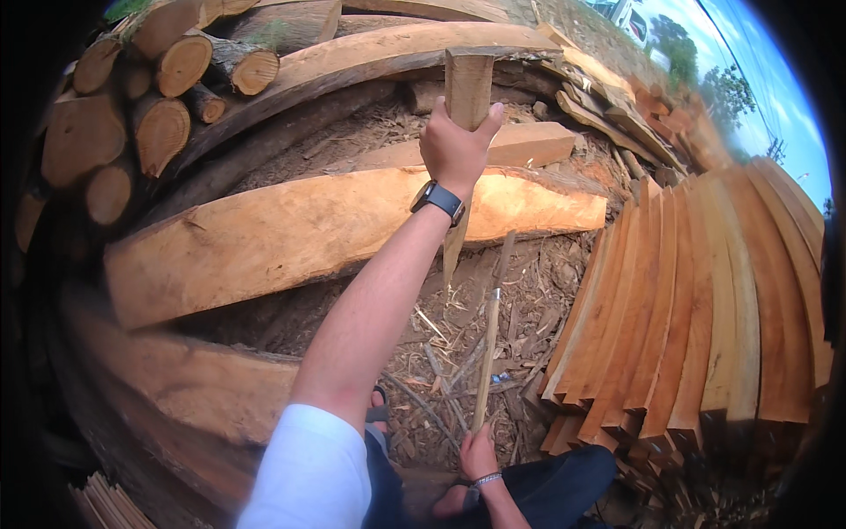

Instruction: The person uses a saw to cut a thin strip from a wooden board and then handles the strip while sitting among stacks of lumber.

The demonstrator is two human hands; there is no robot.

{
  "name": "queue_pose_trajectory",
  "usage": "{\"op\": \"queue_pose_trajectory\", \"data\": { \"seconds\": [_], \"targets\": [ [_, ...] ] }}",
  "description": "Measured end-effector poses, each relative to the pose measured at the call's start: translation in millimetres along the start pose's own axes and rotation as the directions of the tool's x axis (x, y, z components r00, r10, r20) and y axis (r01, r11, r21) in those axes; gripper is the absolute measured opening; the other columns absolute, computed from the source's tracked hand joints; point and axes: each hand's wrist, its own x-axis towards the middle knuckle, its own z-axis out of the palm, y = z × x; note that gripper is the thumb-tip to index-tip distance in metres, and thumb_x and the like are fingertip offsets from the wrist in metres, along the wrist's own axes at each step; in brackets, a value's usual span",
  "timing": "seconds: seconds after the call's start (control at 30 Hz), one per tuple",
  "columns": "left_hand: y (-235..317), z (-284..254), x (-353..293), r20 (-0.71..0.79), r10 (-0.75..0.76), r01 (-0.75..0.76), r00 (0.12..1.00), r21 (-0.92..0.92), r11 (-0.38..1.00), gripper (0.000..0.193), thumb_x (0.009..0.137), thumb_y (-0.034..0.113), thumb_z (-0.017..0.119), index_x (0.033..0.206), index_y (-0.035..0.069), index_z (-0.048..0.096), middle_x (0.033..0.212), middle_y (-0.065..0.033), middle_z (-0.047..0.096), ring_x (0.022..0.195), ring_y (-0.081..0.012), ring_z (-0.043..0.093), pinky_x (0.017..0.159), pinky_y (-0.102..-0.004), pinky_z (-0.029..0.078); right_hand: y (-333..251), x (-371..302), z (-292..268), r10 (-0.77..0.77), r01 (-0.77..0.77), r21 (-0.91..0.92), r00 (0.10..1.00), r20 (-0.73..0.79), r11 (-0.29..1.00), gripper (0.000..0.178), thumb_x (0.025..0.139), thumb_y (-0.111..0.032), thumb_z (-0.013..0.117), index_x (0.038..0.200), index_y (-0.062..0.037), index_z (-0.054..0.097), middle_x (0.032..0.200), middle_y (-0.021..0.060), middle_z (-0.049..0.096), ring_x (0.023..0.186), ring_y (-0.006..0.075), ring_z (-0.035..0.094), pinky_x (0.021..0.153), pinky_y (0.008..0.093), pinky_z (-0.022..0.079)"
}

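My left hand (454, 145), with a dark watch on the wrist, is stretched out and shut on a flat wooden stake (468, 84). The stake stands upright, and its pointed lower end (450, 256) hangs below my wrist over the chip-strewn ground. My right hand (477, 454), wearing a beaded bracelet, grips the pale wooden handle of a long blade tool (489, 353). The tool points up toward the stake's tip, and its dark blade ends just right of the tip.
Round logs (132, 115) are piled at the upper left. Big rough-sawn slabs (291, 229) lie across the middle and left. A stack of curved sawn planks (705, 309) fills the right. Wood chips cover the ground (529, 300). My sandalled foot (379, 413) rests below.
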Motion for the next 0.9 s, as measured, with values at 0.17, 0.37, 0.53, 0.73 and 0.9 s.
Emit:
{"op": "queue_pose_trajectory", "data": {
  "seconds": [0.17,0.37,0.53,0.73,0.9],
  "targets": [
    [-27.6,-0.7,-25.6,0.065,-0.011,0.008,0.998,0.051,0.999,0.048,0.073,0.042,0.08,0.09,0.001,0.062,0.078,-0.0194,0.07,0.073,-0.0357,0.07,0.066,-0.0428,0.056,46.5,1.9,25.0,-0.024,0.053,-0.075,0.94,0.339,0.996,0.03,0.094,-0.026,0.053,0.102,0.0034,0.05,0.08,0.0329,0.064,0.083,0.0528,0.062,0.078,0.0582,0.05],
    [-26.1,8.1,-34.9,0.117,0.003,-0.003,0.993,-0.001,1.0,0.047,0.073,0.041,0.079,0.09,0.001,0.061,0.076,-0.0197,0.07,0.072,-0.0357,0.07,0.065,-0.0428,0.055,4.0,3.7,1.7,-0.012,-0.017,0.177,0.987,0.16,0.984,0.027,0.095,-0.023,0.054,0.101,0.0032,0.049,0.069,0.0267,0.064,0.068,0.043,0.067,0.064,0.0517,0.053],
    [-23.6,7.8,-29.7,0.085,0.008,-0.009,0.996,0.021,1.0,0.047,0.073,0.041,0.08,0.089,0.0,0.062,0.077,-0.0192,0.07,0.072,-0.0343,0.07,0.066,-0.0419,0.055,19.5,8.6,-3.0,0.003,-0.062,0.344,0.986,0.169,0.937,0.021,0.097,-0.017,0.054,0.098,0.0031,0.046,0.056,0.0141,0.057,0.043,0.026,0.061,0.039,0.0388,0.049],
    [0.3,2.1,-6.6,0.083,-0.063,0.069,0.995,-0.078,0.995,0.044,0.073,0.037,0.08,0.091,-0.001,0.065,0.08,-0.0173,0.071,0.073,-0.0297,0.071,0.068,-0.0386,0.055,22.4,11.0,-8.4,0.052,-0.158,0.449,0.969,0.24,0.879,0.022,0.096,-0.016,0.056,0.098,0.0034,0.045,0.056,0.0116,0.056,0.041,0.0231,0.06,0.035,0.0365,0.047],
    [-15.8,4.5,-14.2,0.044,-0.083,0.087,0.996,-0.09,0.992,0.042,0.073,0.035,0.081,0.088,-0.001,0.064,0.08,-0.0169,0.071,0.074,-0.0276,0.071,0.07,-0.0372,0.054,27.5,11.7,-4.9,0.057,-0.13,0.374,0.978,0.2,0.918,0.023,0.096,-0.017,0.055,0.099,0.0034,0.046,0.056,0.0117,0.056,0.04,0.0232,0.059,0.036,0.0371,0.048]
  ]
}}
